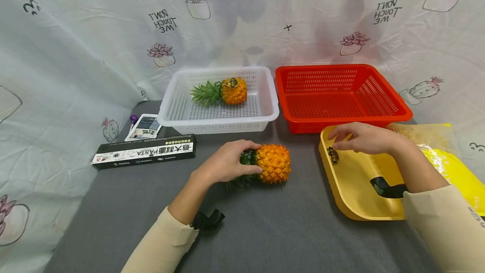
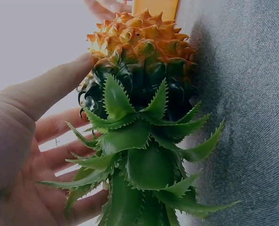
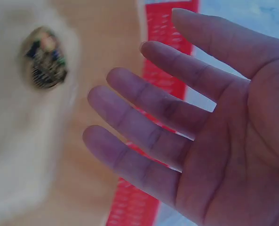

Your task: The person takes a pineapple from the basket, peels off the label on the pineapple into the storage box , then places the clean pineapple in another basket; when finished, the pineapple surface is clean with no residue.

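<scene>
An orange toy-like pineapple (image 1: 274, 163) with a green, spiky-leaved crown (image 2: 139, 155) lies on its side on the grey cloth. My left hand (image 1: 229, 161) grips it where the crown meets the fruit, thumb on one side and fingers on the other. Over the yellow tray (image 1: 346, 193) hovers my right hand (image 1: 363, 138), its palm (image 3: 233, 141) bare and its fingers loosely spread. A black-and-gold oval label (image 1: 333, 155) sits inside the tray near its left wall, just below the right fingertips.
A second pineapple (image 1: 234, 92) with a label lies in the white basket (image 1: 217, 125) at the back. Beside it stands a red basket (image 1: 322, 104). A pasta box (image 1: 144, 151) and a printed card (image 1: 145, 127) lie at left, a yellow bag (image 1: 454, 176) at right.
</scene>
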`<state>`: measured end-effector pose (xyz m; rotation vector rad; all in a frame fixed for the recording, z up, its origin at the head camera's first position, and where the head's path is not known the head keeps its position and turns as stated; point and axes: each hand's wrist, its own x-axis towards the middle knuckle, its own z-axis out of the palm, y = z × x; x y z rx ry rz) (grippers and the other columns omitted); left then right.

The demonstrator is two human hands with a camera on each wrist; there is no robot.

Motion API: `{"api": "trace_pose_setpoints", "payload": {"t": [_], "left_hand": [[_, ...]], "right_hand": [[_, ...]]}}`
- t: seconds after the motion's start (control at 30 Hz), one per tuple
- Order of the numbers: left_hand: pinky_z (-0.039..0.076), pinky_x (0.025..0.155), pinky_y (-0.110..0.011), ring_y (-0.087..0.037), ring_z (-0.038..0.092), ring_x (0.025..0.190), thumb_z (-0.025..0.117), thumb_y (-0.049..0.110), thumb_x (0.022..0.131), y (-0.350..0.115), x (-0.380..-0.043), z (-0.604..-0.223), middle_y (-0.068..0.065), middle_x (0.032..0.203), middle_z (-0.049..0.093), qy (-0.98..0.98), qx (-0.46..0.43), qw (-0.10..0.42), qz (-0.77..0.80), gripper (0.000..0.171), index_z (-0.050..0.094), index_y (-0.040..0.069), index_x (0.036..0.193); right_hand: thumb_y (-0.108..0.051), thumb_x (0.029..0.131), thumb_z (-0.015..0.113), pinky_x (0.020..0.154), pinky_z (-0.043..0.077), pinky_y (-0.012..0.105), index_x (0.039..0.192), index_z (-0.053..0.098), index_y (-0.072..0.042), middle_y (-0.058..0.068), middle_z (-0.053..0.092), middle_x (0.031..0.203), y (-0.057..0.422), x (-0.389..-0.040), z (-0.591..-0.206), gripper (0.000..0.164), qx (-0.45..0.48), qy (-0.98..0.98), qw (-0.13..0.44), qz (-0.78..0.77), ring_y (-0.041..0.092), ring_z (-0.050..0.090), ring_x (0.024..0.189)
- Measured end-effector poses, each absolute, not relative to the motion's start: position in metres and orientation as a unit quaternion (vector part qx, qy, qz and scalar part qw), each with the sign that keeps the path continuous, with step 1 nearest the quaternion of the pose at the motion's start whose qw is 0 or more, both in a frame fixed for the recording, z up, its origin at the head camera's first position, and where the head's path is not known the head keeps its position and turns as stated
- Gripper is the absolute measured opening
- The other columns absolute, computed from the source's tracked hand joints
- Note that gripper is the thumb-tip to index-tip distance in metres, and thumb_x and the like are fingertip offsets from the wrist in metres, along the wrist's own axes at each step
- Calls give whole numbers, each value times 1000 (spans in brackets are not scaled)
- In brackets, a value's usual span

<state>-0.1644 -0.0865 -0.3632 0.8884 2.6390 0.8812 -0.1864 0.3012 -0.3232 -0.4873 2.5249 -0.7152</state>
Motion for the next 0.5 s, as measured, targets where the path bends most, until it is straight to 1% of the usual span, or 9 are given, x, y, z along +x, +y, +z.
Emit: {"api": "trace_pose_setpoints", "payload": {"t": [0.07,0.23,0.3,0.4,0.5], "left_hand": [[47,114,-44,-23,58,135,80,41,91,-86,-164,-363,-3,144,63,898,300,112,301,63,60,15,144],[47,113,-44,-22,57,135,80,41,90,-85,-164,-364,-1,145,63,898,289,119,310,63,60,17,145],[48,113,-43,-22,58,134,81,40,90,-85,-164,-364,-1,144,63,898,288,119,312,63,60,17,144],[48,113,-43,-22,58,134,82,39,89,-85,-164,-364,-1,144,63,897,289,117,314,63,60,16,144],[48,113,-43,-22,58,134,82,39,89,-86,-164,-365,-1,144,63,897,287,117,316,63,60,16,144]], "right_hand": [[-27,100,69,85,57,39,133,65,-8,5,71,121,295,-184,-317,38,-187,925,215,-252,21,65,107],[-27,99,70,86,53,38,119,72,-19,-5,73,109,274,-179,-304,22,-212,938,142,-236,18,63,100],[-27,99,70,87,53,39,115,73,-22,-6,73,106,266,-177,-300,17,-218,939,120,-238,18,63,100],[-27,99,71,89,53,39,116,73,-23,-7,74,107,253,-174,-297,17,-229,935,105,-249,16,64,102],[-28,98,73,87,54,38,120,72,-21,-5,73,111,241,-171,-298,23,-244,926,111,-268,16,64,102]]}}
